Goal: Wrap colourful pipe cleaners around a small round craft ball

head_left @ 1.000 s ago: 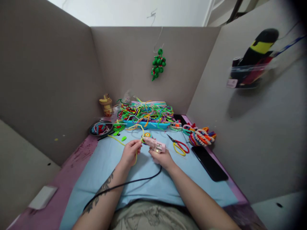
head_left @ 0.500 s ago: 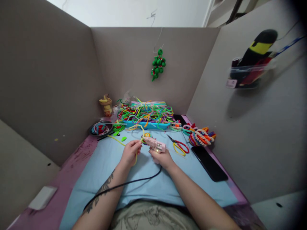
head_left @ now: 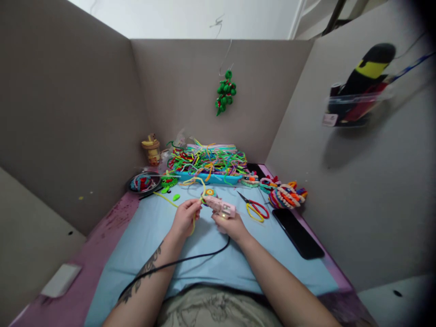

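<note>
My left hand (head_left: 188, 214) pinches a yellow pipe cleaner (head_left: 194, 222), whose ends trail below the fingers and off to the upper left. In my right hand (head_left: 230, 222) is a pink hot glue gun (head_left: 220, 206), gripped by its handle, a small light glowing on its side. The gun's nozzle points left and meets the pipe cleaner at my left fingertips. A black cord runs from the handle across my left forearm. Just behind the nozzle lies a small round multicoloured piece (head_left: 210, 194), partly hidden by the gun.
A blue tray (head_left: 211, 180) heaped with pipe cleaners stands at the back. Scissors (head_left: 255, 209) and a black phone (head_left: 297, 232) lie to the right, near colourful finished figures (head_left: 288, 195). At left are a dark bowl (head_left: 155, 184) and green bits (head_left: 176, 197). Grey panels enclose the table.
Hardly anything differs. Both hands, the glue gun and the pipe cleaner keep almost the same position; the whole view has shifted very slightly.
</note>
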A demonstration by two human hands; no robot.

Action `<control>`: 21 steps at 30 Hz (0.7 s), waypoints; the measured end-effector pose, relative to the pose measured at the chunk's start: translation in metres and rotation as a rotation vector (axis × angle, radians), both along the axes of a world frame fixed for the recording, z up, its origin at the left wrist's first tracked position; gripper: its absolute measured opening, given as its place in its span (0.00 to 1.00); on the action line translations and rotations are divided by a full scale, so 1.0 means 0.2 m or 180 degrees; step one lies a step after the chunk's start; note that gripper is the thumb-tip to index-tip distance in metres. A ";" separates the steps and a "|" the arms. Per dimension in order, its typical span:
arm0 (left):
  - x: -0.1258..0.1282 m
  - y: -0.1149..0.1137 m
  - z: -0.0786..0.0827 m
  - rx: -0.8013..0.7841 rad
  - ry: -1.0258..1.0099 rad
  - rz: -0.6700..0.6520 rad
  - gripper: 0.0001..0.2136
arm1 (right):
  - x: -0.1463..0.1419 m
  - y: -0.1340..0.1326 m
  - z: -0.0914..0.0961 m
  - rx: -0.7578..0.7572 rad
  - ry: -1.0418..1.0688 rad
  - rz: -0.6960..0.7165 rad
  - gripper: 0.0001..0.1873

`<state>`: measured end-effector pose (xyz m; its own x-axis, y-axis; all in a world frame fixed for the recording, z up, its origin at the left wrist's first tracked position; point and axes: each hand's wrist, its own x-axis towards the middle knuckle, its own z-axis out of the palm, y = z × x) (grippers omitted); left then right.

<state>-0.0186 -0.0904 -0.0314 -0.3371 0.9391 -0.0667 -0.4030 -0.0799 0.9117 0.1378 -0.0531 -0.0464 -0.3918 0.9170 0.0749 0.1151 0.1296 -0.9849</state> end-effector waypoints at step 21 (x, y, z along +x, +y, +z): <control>0.00 0.00 0.00 -0.0019 -0.0035 0.0011 0.14 | 0.00 -0.01 0.04 -0.0034 0.0135 0.0006 0.23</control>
<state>-0.0191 -0.0904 -0.0318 -0.3396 0.9375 -0.0759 -0.4126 -0.0760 0.9077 0.1377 -0.0561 -0.0388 -0.3901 0.9172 0.0815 0.0731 0.1191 -0.9902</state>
